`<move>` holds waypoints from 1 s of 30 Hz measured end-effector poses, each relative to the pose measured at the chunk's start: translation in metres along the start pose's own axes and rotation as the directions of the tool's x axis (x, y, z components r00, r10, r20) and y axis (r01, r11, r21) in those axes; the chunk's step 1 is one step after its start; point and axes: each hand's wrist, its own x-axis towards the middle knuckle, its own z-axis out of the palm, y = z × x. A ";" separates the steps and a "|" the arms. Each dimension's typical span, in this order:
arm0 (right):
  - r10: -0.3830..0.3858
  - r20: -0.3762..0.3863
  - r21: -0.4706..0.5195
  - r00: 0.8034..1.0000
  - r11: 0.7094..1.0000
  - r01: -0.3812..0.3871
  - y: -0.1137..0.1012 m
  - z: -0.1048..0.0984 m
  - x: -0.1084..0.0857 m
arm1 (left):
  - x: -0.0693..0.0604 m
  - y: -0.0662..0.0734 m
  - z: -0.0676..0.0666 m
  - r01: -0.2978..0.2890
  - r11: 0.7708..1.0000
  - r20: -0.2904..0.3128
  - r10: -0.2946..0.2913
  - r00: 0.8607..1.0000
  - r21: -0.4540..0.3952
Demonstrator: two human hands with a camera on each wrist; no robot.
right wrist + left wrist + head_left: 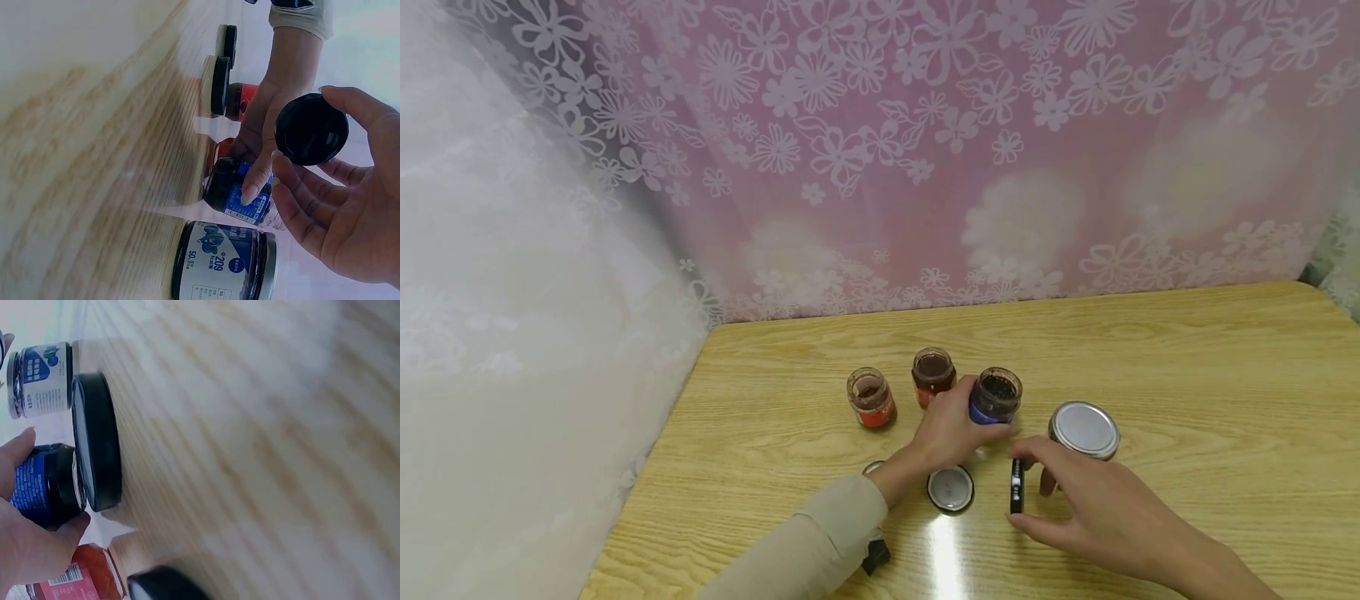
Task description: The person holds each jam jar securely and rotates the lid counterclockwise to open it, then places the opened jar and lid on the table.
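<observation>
My left hand [951,427] grips an uncapped jar with a blue label [996,397], thumb and fingers on its sides; the left wrist view shows the same blue jar [47,485]. Just to the right, my right hand [1093,500] pinches a black lid [1017,486] by its rim, on edge in the head view. In the right wrist view the inner side of that lid [311,129] shows between thumb and fingers. Directly behind the right hand is a wider jar with a silver lid [1084,429], whose label [219,262] is white and blue.
Two open jars with red labels, one at the left [872,398] and one in the middle [933,375], stand left of the blue jar. A loose lid [951,489] lies near the left forearm; another is partly hidden under it. A patterned curtain [880,167] hangs behind the table.
</observation>
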 end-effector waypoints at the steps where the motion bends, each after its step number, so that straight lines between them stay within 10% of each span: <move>1: 0.002 0.002 0.000 1.000 1.000 -0.002 0.000 0.000 0.000 | 0.000 0.000 0.001 0.007 1.000 0.001 -0.007 1.000 -0.009; 22: 0.017 0.010 -0.004 1.000 1.000 -0.017 0.001 0.000 -0.002 | 0.011 0.004 0.012 0.029 0.999 -0.036 -0.029 0.999 0.017; 30: 0.077 0.050 0.029 0.996 0.997 -0.078 0.001 -0.002 -0.001 | 0.002 0.001 0.012 0.093 0.989 -0.002 -0.094 0.996 -0.112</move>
